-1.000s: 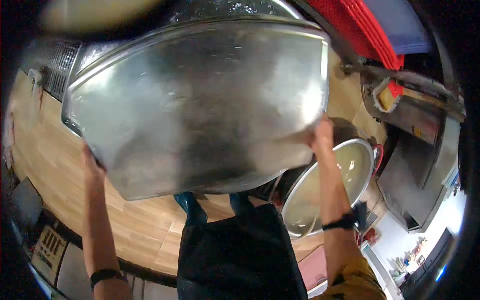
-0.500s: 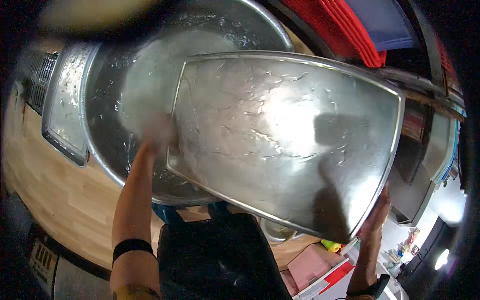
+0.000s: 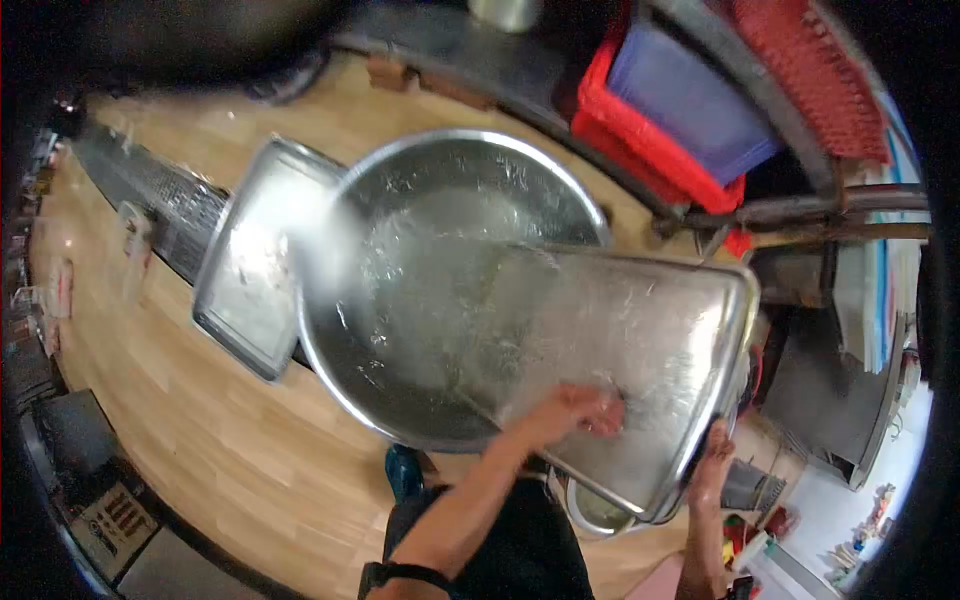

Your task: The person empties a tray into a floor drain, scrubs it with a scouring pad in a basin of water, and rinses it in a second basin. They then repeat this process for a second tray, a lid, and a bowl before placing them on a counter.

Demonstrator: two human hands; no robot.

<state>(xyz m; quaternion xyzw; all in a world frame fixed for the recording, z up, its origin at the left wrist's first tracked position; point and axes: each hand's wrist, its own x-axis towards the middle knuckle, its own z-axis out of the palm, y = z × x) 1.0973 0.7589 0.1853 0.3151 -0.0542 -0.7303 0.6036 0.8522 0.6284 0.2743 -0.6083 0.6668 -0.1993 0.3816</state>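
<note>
A large metal tray [image 3: 650, 340] slants over a round metal basin [image 3: 370, 400], its far left end dipping into the cloudy water [image 3: 440, 290]. My right hand [image 3: 712, 460] grips the tray's near right edge. On the tray's wet face lies my left hand [image 3: 595, 408], fingers curled against the metal and slightly blurred; whatever is in them, if anything, is hidden. A second metal tray [image 3: 262, 260] rests on the floor against the basin's left side, a pale blur covering part of its border with the basin.
Red and blue plastic crates [image 3: 690, 100] are at the upper right beside a metal rack [image 3: 830, 205]. A metal floor grate [image 3: 180, 215] runs at the left. Below the tray stands a small round bowl [image 3: 600, 510]. The floor [image 3: 240, 450] is wood-patterned.
My left hand has come out from over the basin and moved right across the tray. The tray has shifted lower, and the view has drawn back, showing more of the floor.
</note>
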